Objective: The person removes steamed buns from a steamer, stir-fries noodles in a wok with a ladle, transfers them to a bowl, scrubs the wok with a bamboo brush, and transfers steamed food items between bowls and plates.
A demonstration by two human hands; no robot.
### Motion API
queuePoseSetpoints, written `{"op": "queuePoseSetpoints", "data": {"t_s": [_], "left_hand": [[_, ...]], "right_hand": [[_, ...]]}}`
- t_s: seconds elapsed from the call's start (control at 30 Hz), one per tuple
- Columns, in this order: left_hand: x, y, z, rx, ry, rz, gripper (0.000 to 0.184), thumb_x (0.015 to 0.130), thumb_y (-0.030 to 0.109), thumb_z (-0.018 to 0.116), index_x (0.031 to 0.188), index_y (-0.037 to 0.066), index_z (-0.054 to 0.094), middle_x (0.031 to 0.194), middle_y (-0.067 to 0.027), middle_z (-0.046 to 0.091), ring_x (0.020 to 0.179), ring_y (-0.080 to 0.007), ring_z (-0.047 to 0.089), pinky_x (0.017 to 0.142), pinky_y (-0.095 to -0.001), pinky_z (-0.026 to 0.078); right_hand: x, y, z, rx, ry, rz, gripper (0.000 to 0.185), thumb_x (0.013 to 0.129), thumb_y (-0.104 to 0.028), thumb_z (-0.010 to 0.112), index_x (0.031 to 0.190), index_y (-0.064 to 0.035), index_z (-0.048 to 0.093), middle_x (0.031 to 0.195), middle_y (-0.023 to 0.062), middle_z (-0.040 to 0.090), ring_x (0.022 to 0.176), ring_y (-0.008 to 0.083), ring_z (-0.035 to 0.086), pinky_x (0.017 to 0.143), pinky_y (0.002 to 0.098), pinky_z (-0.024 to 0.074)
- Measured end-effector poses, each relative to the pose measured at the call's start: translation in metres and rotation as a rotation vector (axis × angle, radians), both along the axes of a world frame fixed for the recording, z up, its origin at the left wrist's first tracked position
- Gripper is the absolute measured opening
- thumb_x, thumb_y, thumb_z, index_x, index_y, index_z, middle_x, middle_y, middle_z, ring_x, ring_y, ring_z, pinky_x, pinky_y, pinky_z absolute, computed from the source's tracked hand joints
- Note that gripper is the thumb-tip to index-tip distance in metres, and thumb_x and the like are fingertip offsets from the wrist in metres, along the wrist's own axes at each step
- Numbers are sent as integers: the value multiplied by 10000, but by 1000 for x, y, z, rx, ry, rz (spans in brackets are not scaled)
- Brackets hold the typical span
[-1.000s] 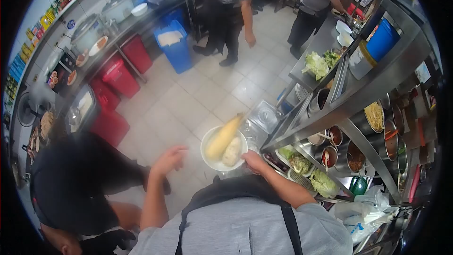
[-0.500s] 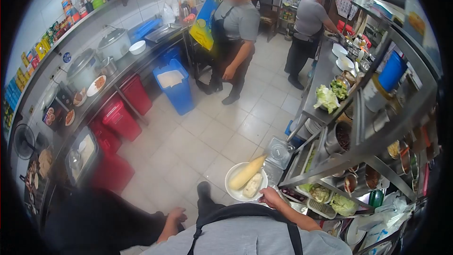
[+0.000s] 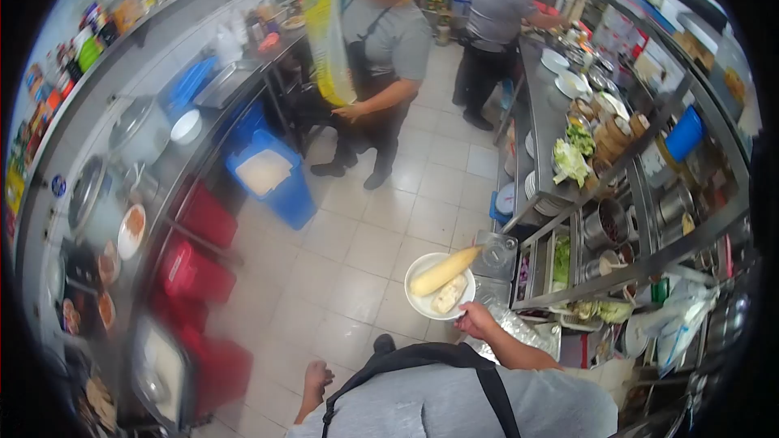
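My right hand (image 3: 477, 320) grips the rim of a white bowl (image 3: 415, 298), thumb on top and fingers underneath. In the bowl lie a long, pale yellow, tapering piece of food (image 3: 445, 270), its tip over the far rim, and a shorter, whitish, lumpy piece (image 3: 449, 295). I cannot tell exactly what food they are. My left hand (image 3: 318, 376) hangs low over the tiled floor, fingers loosely curled and holding nothing. A lidded metal container (image 3: 495, 253) is just beyond the bowl at the right.
Steel shelving (image 3: 604, 276) with pots and vegetables stands at my right. A person (image 3: 389, 57) ahead holds a yellow-green bag (image 3: 329, 36); another person (image 3: 495, 24) works at the right counter. Red bins (image 3: 195, 272) and a blue bin (image 3: 280, 186) line the left counter. Tiled floor (image 3: 349, 255) lies between.
My view has moved forward and turned, with the bowl still in my right hand. The dark shape at lower left is gone from view. The person ahead now has both hands on the bag.
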State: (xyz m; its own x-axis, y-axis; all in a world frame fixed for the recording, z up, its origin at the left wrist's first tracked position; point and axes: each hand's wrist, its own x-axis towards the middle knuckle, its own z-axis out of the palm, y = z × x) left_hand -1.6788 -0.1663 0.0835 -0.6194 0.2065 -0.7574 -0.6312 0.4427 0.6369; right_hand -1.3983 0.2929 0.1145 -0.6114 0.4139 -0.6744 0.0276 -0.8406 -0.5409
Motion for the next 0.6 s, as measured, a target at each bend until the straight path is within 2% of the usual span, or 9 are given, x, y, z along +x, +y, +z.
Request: {"op": "queuePoseSetpoints", "data": {"t_s": [0.07, 0.2, 0.3, 0.47, 0.6], "left_hand": [[-14, -21, -6, -90, -9, -80, 191, 976, 250, 551, 989, 71, 616, 763, -114, 658, 631, -238, 677, 507, -378, 508], [-36, -45, -7, -324, -16, -471, 207, 972, 256, 565, 999, 66, 641, 794, -127, 675, 689, -255, 686, 570, -384, 519], [-63, -25, -4, -395, -9, -688, 219, 968, 260, 575, 1007, 62, 659, 818, -136, 687, 733, -268, 693, 617, -389, 526], [-131, 55, -2, -422, 57, -897, 240, 962, 267, 593, 1020, 56, 690, 857, -151, 708, 805, -289, 705, 695, -396, 539], [-201, 162, -10, -402, 152, -1038, 257, 958, 273, 607, 1030, 51, 714, 888, -163, 725, 863, -305, 715, 757, -403, 549]], "right_hand": [[-21, 12, 6, 4, -5, -35, 302, 939, -106, 583, 1215, 7, 537, 1048, 168, 633, 777, 290, 629, 683, 449, 540], [-40, 34, 3, 47, -56, -92, 288, 931, -135, 585, 1204, -52, 544, 939, 119, 653, 745, 252, 610, 643, 424, 526], [-46, 53, 11, 109, -123, -171, 254, 928, -141, 607, 1144, -20, 550, 918, 147, 606, 694, 269, 613, 652, 436, 547], [-53, 106, 7, 167, -223, -176, 286, 900, -179, 612, 1133, -15, 579, 920, 146, 632, 699, 253, 653, 661, 412, 574], [-73, 172, -16, 155, -223, -200, 304, 926, -155, 587, 1204, -34, 563, 912, 133, 657, 658, 243, 623, 596, 404, 550]]}}
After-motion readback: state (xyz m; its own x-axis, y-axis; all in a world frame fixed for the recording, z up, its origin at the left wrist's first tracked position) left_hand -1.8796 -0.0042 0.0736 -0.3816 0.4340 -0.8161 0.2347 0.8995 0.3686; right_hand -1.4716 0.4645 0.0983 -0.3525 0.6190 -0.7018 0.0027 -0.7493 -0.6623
